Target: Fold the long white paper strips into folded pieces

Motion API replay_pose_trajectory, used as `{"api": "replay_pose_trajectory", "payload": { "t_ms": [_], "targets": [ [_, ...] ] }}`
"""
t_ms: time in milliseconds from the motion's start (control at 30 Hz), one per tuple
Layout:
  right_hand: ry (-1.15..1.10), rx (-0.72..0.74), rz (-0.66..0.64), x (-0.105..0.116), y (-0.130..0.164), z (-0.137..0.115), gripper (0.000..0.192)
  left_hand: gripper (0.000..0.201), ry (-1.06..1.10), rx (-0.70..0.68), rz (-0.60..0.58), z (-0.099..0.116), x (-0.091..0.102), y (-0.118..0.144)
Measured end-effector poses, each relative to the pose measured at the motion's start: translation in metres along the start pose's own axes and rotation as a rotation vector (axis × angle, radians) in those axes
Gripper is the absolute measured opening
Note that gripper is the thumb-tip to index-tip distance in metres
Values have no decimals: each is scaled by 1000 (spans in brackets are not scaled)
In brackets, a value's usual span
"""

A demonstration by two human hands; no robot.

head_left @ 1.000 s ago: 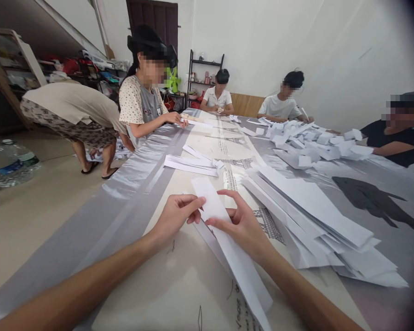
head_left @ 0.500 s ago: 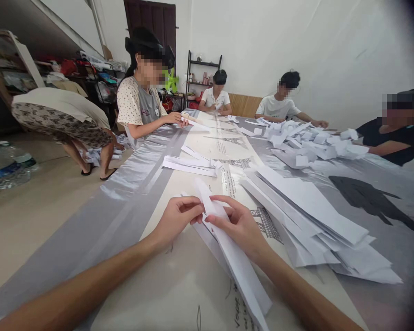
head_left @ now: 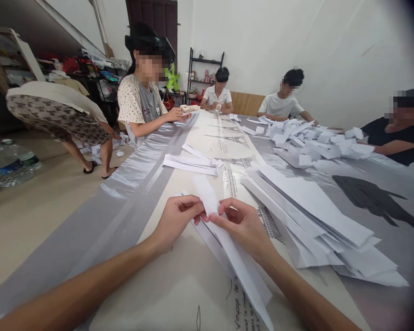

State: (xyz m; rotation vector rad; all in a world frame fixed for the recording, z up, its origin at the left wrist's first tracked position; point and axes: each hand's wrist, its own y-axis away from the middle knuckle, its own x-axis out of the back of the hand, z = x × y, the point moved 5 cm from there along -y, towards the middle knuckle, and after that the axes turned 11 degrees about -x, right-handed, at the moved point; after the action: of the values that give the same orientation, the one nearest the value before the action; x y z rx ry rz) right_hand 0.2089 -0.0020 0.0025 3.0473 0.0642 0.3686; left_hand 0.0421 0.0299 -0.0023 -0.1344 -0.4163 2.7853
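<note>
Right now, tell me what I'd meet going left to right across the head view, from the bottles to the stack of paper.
Bottles → a stooping person's legs → left hand → right hand → stack of paper. The paper strip in both hands overlaps them, so I left it out.

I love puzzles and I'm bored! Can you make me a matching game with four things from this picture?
1. paper strip
2. fan
3. bottles
4. door

A. on the floor
B. held by the left hand and right hand
C. dark brown
D. bright green

Right pairs: 1-B, 2-D, 3-A, 4-C.
</note>
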Motion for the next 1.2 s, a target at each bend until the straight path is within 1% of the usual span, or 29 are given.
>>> {"api": "replay_pose_trajectory", "payload": {
  "t_ms": [133,233,300,367,433,500,600,733,833,967,1133,1200],
  "targets": [
    [110,138,44,1,2,-11,26,21,-7,21,59,-4,4,1],
    [182,144,82,2,3,-11,24,21,-29,14,68,-4,5,1],
    [212,118,120,5,2,-9,23,20,-19,11,37,-2,2,2],
    [230,86,135,7,1,-7,22,20,3,23,-36,-1,-3,2],
    [224,37,112,8,0,-4,21,21,15,33,-107,-1,-8,3],
    [184,-18,72,9,0,-3,21,20,13,29,-142,0,-10,4],
    [114,-46,5,9,-1,-5,23,20,4,18,-146,1,-10,4],
    [57,-94,-52,9,-2,-5,23,22,0,19,-154,1,-10,3],
    [-4,-139,-87,9,-2,-2,26,29,22,8,-169,0,-10,2],
    [-71,-141,-141,6,-2,-1,27,39,28,-18,-186,1,-10,2],
    [-50,-126,-124,7,-1,-2,29,49,58,-2,-180,1,-9,3],
    [-30,-120,-108,7,-2,-3,31,44,21,-17,-190,2,-10,3]
  ]
}}
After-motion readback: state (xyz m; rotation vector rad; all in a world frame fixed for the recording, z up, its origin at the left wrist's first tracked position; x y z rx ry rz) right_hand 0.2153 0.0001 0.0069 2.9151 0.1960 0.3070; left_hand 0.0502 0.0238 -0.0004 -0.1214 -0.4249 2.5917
